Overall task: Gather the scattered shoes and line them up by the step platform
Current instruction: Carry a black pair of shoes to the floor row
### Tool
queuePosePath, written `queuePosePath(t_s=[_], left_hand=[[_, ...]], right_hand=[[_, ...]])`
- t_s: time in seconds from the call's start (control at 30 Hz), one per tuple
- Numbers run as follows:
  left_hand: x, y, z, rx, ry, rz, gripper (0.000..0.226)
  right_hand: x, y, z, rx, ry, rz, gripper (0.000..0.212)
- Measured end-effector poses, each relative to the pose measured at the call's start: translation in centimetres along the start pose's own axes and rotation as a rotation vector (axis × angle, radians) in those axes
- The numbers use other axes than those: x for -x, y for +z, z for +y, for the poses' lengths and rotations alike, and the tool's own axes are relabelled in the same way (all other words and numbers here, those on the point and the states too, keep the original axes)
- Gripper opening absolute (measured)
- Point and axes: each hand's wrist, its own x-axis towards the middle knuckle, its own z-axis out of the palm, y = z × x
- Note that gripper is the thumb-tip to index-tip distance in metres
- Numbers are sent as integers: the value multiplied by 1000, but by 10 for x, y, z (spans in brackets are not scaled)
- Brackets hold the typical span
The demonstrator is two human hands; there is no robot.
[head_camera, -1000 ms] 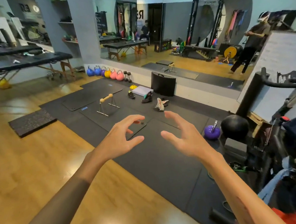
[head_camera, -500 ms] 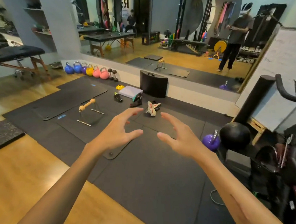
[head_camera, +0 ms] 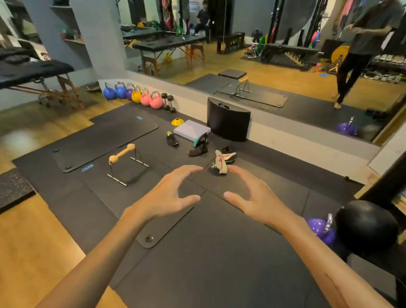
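Note:
Scattered shoes lie on the black floor mats ahead. A white and red shoe [head_camera: 222,163] lies on its side just beyond my fingertips. A black shoe [head_camera: 198,151] sits left of it, with a teal-soled shoe [head_camera: 201,139] tipped up behind it. A small dark shoe [head_camera: 172,139] stands beside the light grey step platform [head_camera: 192,130]. My left hand [head_camera: 169,197] and my right hand [head_camera: 255,196] are held out in front of me, fingers spread and curved, both holding nothing, well short of the shoes.
A wooden-handled parallette bar [head_camera: 125,163] stands to the left. A black curved block [head_camera: 228,122] leans on the mirror ledge. Kettlebells [head_camera: 145,99] line the wall, with a yellow cone [head_camera: 179,122] nearby. A black ball [head_camera: 367,227] and a purple kettlebell [head_camera: 321,229] sit at the right.
The view has come closer to the shoes and turned slightly right. Both hands stay raised and open in much the same pose.

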Motion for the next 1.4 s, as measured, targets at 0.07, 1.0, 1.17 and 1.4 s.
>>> queuePosePath(t_s=[0.07,1.0,1.17,1.4], left_hand=[[-38,5,-6,-4,-11,18,64],[-579,8,-284,69,-54,0,53],[-658,19,-319,33,-43,323,51],[-765,10,-389,-48,-159,388,62]], right_hand=[[-38,-14,23,8,-8,-26,68],[-505,-93,338,0,192,-85,67],[-601,-137,406,-24,210,-48,70],[-770,-138,462,-77,117,-150,65]])
